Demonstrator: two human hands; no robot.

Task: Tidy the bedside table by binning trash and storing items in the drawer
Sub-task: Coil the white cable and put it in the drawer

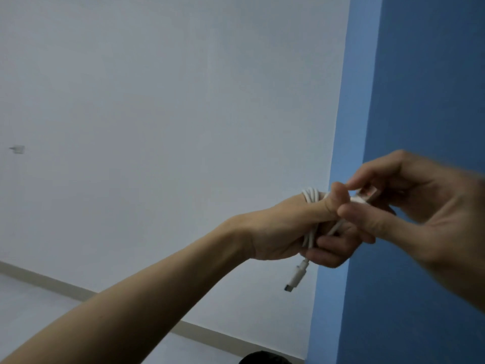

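Note:
A white charging cable point(311, 198) is looped in several turns around my left hand point(288, 232), which is raised in front of the wall and closed on the coil. One small plug end point(295, 278) dangles below that hand. My right hand point(409, 200) meets it from the right and pinches the cable's other end, a flat white USB plug point(366, 194), between thumb and fingers. The bedside table, the drawer and the bin are out of view.
A pale grey wall point(157, 114) fills the left and centre, with a small wall socket point(17, 149) at far left. A blue wall point(420, 74) is on the right. A skirting board point(52, 281) meets the grey floor. A dark rounded object point(265, 358) shows at the bottom edge.

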